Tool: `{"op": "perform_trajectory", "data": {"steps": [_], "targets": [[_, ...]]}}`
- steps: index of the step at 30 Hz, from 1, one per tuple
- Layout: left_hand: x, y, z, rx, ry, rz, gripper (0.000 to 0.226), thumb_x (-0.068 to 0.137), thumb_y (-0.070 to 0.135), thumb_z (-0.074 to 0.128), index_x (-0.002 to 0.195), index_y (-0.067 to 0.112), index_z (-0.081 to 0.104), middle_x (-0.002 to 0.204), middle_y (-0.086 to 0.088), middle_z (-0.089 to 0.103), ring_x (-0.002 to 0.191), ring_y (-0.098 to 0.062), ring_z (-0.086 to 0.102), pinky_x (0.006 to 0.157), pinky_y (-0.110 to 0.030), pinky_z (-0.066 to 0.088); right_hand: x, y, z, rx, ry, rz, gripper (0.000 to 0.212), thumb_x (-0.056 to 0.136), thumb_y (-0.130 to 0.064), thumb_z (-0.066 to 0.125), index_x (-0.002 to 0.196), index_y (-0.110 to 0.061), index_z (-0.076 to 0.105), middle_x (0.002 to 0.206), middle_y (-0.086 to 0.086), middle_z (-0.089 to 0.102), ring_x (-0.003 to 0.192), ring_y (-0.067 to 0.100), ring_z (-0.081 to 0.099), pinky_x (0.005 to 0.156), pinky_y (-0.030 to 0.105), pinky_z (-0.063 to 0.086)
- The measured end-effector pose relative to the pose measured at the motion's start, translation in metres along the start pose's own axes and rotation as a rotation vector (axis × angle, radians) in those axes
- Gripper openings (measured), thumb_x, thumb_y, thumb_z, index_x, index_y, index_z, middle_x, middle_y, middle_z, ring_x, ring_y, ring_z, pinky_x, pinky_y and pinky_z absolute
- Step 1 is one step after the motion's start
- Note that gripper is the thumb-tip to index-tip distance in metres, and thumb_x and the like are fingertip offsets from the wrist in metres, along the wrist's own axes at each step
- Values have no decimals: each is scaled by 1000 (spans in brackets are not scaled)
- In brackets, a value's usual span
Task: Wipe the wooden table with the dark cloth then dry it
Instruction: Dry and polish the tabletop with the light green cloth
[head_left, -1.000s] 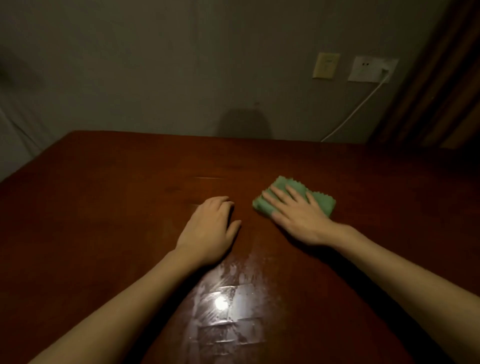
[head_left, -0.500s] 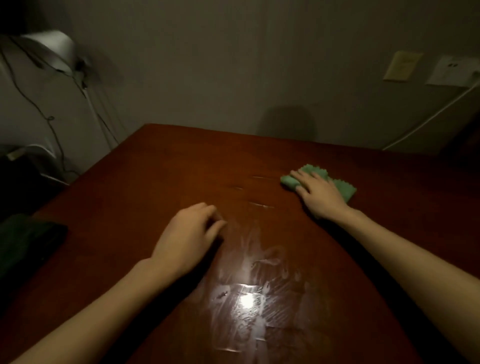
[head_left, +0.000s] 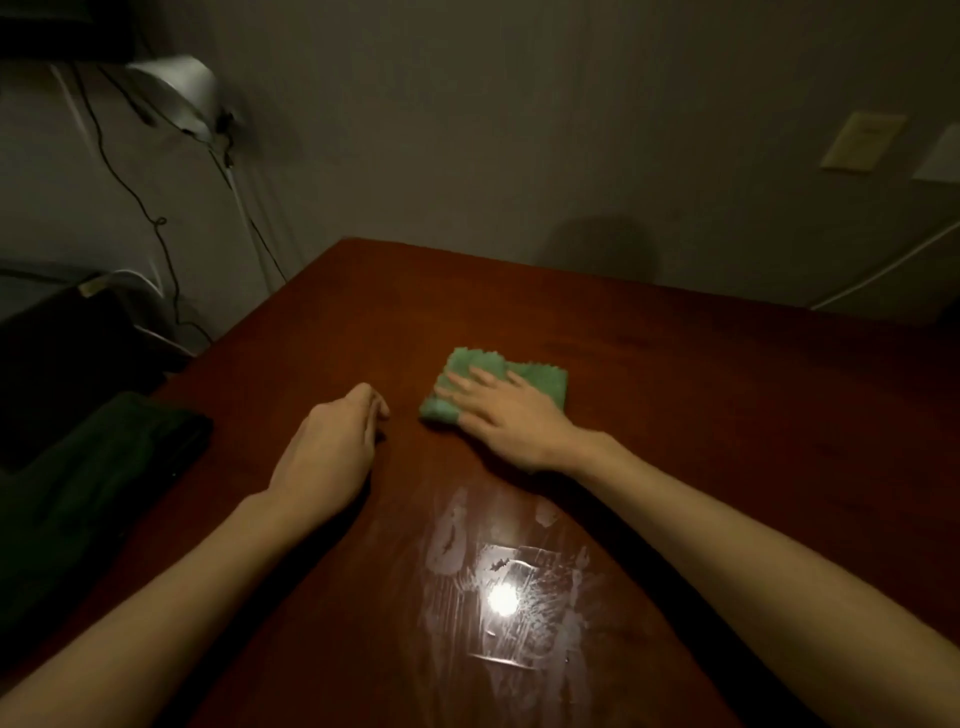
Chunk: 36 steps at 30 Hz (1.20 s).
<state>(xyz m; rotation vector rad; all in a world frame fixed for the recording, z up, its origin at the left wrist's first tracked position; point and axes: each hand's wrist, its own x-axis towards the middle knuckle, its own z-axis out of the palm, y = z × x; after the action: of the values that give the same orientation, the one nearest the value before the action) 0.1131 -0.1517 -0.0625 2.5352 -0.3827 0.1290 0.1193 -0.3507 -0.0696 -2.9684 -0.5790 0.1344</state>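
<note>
A folded light green cloth (head_left: 540, 382) lies on the dark red wooden table (head_left: 727, 415), near its middle. My right hand (head_left: 511, 418) presses flat on the cloth with straight, spread fingers. To the left of it my left hand (head_left: 332, 452) rests on the bare wood, its fingers loosely curled and holding nothing. A dark cloth (head_left: 93, 483) lies at the table's left edge, apart from both hands. Wet streaks (head_left: 504, 597) shine under a light's reflection near the front of the table.
A white lamp head (head_left: 176, 93) with hanging cables stands beyond the table's left corner. Dark furniture (head_left: 57, 374) sits left of the table. The wall behind carries a switch plate (head_left: 862, 140) and a white cord (head_left: 893, 265).
My right hand has slid the green cloth leftwards, closer to my left hand. The view has turned left, bringing the lamp and the dark cloth into sight.
</note>
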Motion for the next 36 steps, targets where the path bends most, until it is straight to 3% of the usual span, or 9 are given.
{"op": "perform_trajectory", "data": {"steps": [6,9,13,20,23,25,29,33,36], "targets": [[-5,-1,2,17,-123,138,40,84,-12,36,106,18,50,118,-3,46,113,-20,43,102,-42,36,-108,-37,9,228,-32,-418,44,98,-25,38,142,-25,37,151,-10,26,140,4,10,114,24,-3],[-10,6,1,86,-159,174,42,90,-4,40,126,17,48,139,-2,39,132,-18,29,112,-40,23,-98,3,3,260,178,-177,49,90,-29,46,139,-19,44,146,0,40,134,11,33,114,30,22],[-22,9,-2,86,-152,210,39,95,4,42,131,17,46,144,-2,36,136,-16,24,113,-40,22,-56,43,1,-25,61,304,55,97,-54,22,148,-37,10,158,-3,0,145,23,1,114,44,3],[-37,12,4,56,-186,251,39,98,17,39,137,13,40,147,-6,35,138,-18,25,113,-40,22,-134,-85,26,-11,33,-310,50,99,-45,16,148,-35,12,157,-6,2,143,16,-8,111,33,-12],[-54,20,14,199,-322,298,51,99,36,33,146,19,24,155,-1,18,143,-15,10,117,-39,10,-158,-58,24,-13,24,-395,50,98,-40,21,146,-28,27,155,-4,16,141,12,4,112,26,-6],[-61,22,19,311,-362,311,57,98,45,26,149,22,12,157,2,4,144,-13,-2,115,-38,0,-150,-8,20,-76,159,-253,49,100,-38,20,140,-19,40,149,9,34,138,24,27,112,34,16],[-64,23,20,363,-350,312,60,97,49,21,149,23,5,157,1,-1,143,-13,-5,114,-37,-1,-135,56,9,21,79,344,47,101,-42,18,147,-33,15,157,-2,13,144,19,6,116,39,5],[-64,22,23,378,-337,316,60,97,49,21,149,22,7,157,1,1,144,-13,-3,115,-38,1,-168,-26,31,-14,123,-52,62,94,-54,12,145,-24,31,153,3,25,143,23,18,116,44,13],[-65,22,23,380,-319,316,60,97,49,21,149,23,9,157,1,3,144,-14,-1,115,-39,3,-228,-80,35,71,-12,-361,52,97,-47,13,147,-33,19,156,-8,10,144,15,-3,114,30,-8]]}}
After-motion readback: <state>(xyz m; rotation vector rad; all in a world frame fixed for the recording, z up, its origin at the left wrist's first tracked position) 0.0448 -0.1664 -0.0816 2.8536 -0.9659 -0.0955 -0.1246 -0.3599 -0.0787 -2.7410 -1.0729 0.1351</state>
